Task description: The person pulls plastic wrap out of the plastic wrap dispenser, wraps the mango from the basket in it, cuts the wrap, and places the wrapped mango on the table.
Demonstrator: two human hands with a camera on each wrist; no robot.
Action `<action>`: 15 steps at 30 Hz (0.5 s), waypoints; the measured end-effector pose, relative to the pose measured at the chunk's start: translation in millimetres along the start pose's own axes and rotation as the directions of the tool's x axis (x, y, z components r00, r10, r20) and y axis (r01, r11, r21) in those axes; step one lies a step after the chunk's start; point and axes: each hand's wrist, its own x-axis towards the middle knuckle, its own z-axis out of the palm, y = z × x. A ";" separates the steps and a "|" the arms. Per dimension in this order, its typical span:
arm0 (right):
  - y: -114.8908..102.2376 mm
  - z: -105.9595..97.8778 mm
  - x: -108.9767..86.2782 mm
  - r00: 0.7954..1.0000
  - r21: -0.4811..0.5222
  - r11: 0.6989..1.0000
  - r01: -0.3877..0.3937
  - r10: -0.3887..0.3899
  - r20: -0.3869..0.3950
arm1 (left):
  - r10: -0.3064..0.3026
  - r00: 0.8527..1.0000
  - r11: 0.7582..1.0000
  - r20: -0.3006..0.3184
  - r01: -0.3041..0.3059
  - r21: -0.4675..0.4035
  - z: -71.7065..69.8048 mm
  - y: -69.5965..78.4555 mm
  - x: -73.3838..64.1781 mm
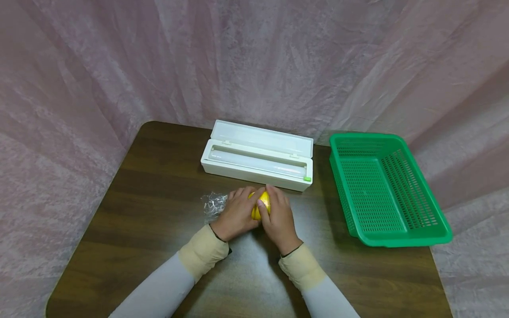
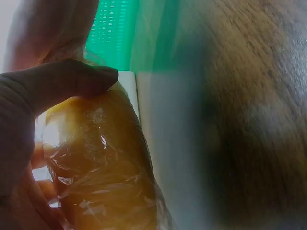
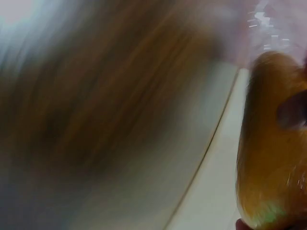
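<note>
A smooth yellow fruit [image 1: 262, 206], its exact kind unclear, is held between both hands over the table. Clear plastic film covers it, wrinkled and shiny in the left wrist view, where the fruit [image 2: 103, 158] looks long and rounded. My left hand [image 1: 240, 211] grips it from the left, thumb laid across it. From the right, my right hand [image 1: 279, 218] grips it too, its thumb on the near face. In the right wrist view only part of that hand shows beside the fruit [image 3: 271, 153]. Crumpled clear film [image 1: 214, 205] is beside the left hand; whether it joins the wrap I cannot tell.
Just beyond the hands stands a white cling film dispenser [image 1: 254, 175], lid up, a film roll [image 1: 257, 163] inside and a green slider [image 1: 307, 179] at its right end. A green plastic basket [image 1: 401, 242] sits at the right of the brown wooden table [image 1: 159, 185]. Curtains hang behind.
</note>
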 end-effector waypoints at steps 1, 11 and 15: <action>0.4 0.2 0.1 1.000 -0.042 0.999 0.016 -0.016 0.011 | 0.002 1.000 1.000 -0.001 -0.002 0.000 0.2 -0.5 -0.3; 6.5 -13.3 1.3 0.976 0.075 0.990 -0.116 0.100 0.193 | 0.015 1.000 1.000 0.012 -0.015 0.000 4.2 -3.4 -3.6; 11.3 -24.5 5.5 0.934 0.420 0.834 -0.358 0.309 0.181 | 0.026 1.000 1.000 0.010 -0.026 0.001 2.6 -1.9 -4.7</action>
